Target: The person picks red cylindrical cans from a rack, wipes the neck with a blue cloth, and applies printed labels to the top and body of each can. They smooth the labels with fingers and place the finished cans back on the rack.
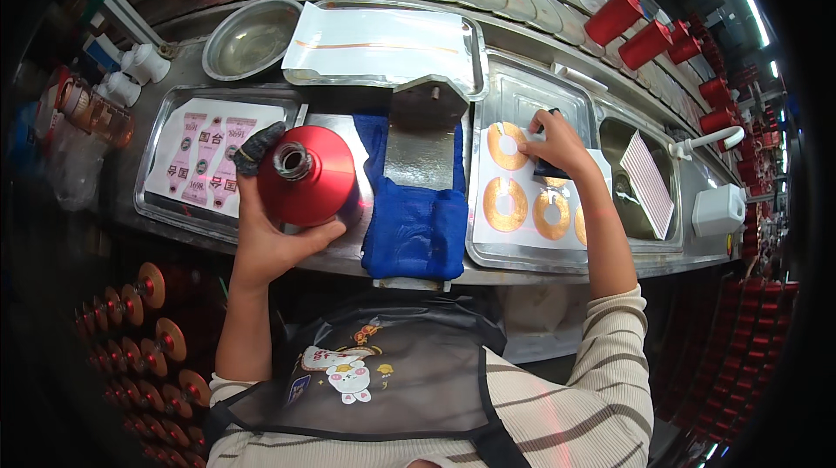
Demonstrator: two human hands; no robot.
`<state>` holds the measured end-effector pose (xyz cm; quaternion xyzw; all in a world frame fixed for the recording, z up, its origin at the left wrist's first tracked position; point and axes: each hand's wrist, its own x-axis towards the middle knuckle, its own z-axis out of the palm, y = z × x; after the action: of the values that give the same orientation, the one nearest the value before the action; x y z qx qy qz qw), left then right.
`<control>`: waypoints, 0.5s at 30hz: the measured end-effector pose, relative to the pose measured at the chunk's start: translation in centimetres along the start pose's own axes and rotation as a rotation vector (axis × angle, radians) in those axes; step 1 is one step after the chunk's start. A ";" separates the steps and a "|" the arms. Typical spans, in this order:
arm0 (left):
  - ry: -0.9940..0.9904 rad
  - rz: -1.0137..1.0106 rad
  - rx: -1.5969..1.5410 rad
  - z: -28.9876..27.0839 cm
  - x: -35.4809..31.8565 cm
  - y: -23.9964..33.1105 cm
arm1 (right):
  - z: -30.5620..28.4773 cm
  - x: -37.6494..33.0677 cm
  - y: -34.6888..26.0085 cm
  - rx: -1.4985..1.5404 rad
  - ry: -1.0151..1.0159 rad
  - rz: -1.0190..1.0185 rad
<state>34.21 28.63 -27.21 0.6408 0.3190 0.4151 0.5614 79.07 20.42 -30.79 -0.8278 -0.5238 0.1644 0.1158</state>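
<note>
My left hand (277,246) is closed around a glossy red bottle (318,176). Its open threaded neck tilts up toward me. A dark wrap (254,151) covers fingertips of that hand. Over the right tray, my right hand (557,146) is bent, with its thumb and fingertips at the edge of a gold ring decal (500,154). A dark piece (550,170) shows on both sides of this hand, apparently gripped in it; most of it is hidden. Several more gold ring decals, including one nearer me (505,204), lie on the white sheet.
Between my hands stands a metal bracket (424,146) on blue cloth (414,233). A left tray (150,194) holds pink printed decals. Behind are a metal bowl (209,54) and a sheet-covered tray (475,41). A sink (640,237) and white jug (718,209) stand right. Red bottles line a conveyor.
</note>
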 end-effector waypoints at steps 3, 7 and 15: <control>-0.014 0.067 0.044 -0.9 0.0 0.1 | -0.1 1.6 0.9 0.068 -0.098 -0.020; -0.046 0.145 0.208 -2.3 -0.1 0.8 | 0.2 1.3 0.6 0.339 -0.077 -0.057; -0.005 0.371 0.353 -2.9 -1.2 3.0 | 0.0 -3.2 -4.0 0.263 0.297 -0.073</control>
<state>30.93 28.44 -24.36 0.7776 0.2623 0.4470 0.3559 74.49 19.17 -28.83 -0.8011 -0.5046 0.1031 0.3049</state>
